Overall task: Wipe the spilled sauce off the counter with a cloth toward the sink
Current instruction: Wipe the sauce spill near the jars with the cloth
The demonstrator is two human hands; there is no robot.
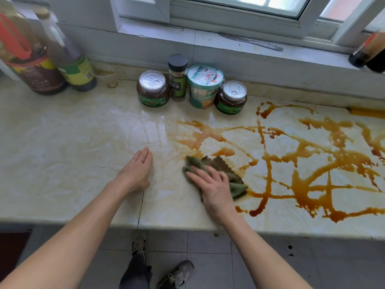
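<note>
Counter: sauce covers the frame's right half. Cloth, centre, sits at the spill's left edge, pressed by the flat right hand. Left hand rests flat, empty. Wiping step in hand; next stroke likely must cross thick streaks. Sink unseen.

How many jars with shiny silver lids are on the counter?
2. One jar stands left of the dark-capped spice bottle; the other jar stands right of the green tub. None looks hidden.

1. One head-worn, wide-angle view looks forward and down, close over the counter from its near edge.
2. The window sill lies at 12 o'clock, the floor tiles at 6 o'clock.
</note>
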